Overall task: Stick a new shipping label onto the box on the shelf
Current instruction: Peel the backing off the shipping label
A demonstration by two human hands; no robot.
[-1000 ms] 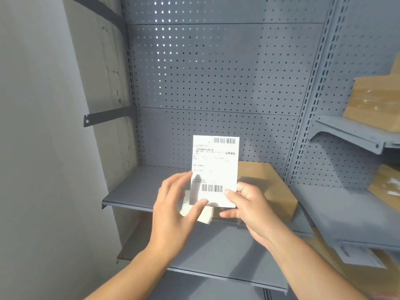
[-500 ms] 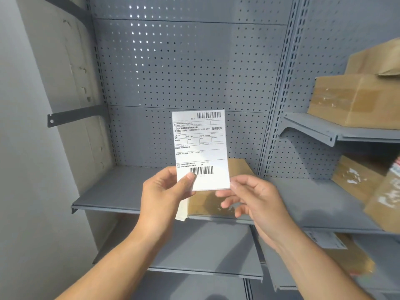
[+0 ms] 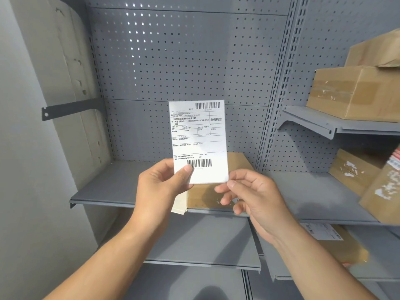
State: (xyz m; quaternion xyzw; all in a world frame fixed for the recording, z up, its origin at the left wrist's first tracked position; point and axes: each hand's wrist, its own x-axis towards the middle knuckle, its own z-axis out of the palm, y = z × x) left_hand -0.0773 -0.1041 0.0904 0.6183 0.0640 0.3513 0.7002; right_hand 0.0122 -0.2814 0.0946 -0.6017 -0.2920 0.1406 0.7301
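Note:
A white shipping label [image 3: 198,141] with two barcodes stands upright in front of the perforated back panel. My left hand [image 3: 160,187] pinches its lower left corner, thumb on the front, and also holds a cream backing sheet [image 3: 179,205] that hangs below. My right hand [image 3: 253,198] is loosely curled with its fingertips just under the label's lower right corner, gripping nothing that I can see. Behind the label a flat brown cardboard box [image 3: 238,164] lies on the grey shelf [image 3: 108,187], its front edge at the shelf lip, partly hidden by the label and hands.
Cardboard boxes fill the right-hand bay: one on the upper shelf [image 3: 357,94], two on the middle shelf [image 3: 355,169] [image 3: 383,191], and a labelled one lower down [image 3: 324,232]. A plain wall and a dark bracket [image 3: 71,109] stand at the left.
The label has risen and is held more upright. My right hand has slipped from gripping its lower edge to resting just below the corner. The view has shifted right, showing more boxes.

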